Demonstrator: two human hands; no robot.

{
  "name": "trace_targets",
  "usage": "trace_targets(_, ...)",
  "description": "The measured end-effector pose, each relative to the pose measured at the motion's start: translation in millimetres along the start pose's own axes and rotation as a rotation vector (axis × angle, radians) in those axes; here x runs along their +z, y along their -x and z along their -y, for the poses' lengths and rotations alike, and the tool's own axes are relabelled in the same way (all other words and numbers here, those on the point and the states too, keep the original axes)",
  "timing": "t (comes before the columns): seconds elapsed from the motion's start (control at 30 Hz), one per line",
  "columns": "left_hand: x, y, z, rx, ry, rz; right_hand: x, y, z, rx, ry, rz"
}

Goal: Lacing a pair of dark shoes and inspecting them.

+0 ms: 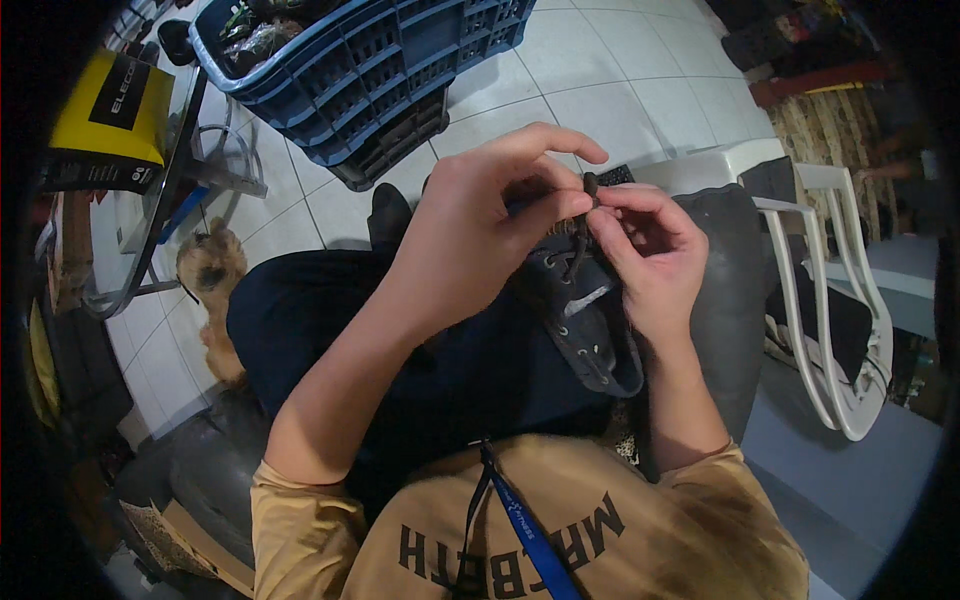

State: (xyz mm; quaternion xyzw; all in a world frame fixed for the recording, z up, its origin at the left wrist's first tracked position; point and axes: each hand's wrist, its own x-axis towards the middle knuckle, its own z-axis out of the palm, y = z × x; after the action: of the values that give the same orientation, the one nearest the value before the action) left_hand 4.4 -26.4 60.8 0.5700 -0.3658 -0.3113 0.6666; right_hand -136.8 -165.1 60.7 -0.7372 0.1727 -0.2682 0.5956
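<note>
A dark shoe (592, 345) with metal eyelets rests tilted on my lap, its heel end toward me. Its dark shoelace (576, 258) rises from the eyelets to my fingertips. My left hand (465, 205) pinches the lace between thumb and fingers, with the index finger raised above it. Close against it, my right hand (662, 240) grips the same lace with thumb and forefinger, fingers curled. The toe end of the shoe is partly hidden behind both hands. Dark trousers (300, 300) cover my legs beneath the shoe.
A blue crate (380, 60) full of items stands ahead on the tiled floor (600, 50). At left are a light-brown dog (215, 270) and a yellow-and-black box (130, 90) on a table. A white chair (815, 270) stands at right beside the grey seat arm (725, 290).
</note>
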Motion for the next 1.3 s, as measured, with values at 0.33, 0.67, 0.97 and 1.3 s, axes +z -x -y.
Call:
trace_targets(0.33,3,5,4,-0.077,0.013,-0.114,1,2,-8,-0.098,0.028,-0.03)
trace_targets(0.67,4,3,22,-0.007,0.267,-0.033,0,-1,-6,-0.289,0.246,-0.009)
trace_targets(0.97,9,7,28,0.109,0.304,-0.088,6,1,-6,-0.066,0.024,-0.025)
trace_targets(1.3,2,3,15,-0.066,0.365,-0.056,9,-5,8,-0.375,0.456,-0.034)
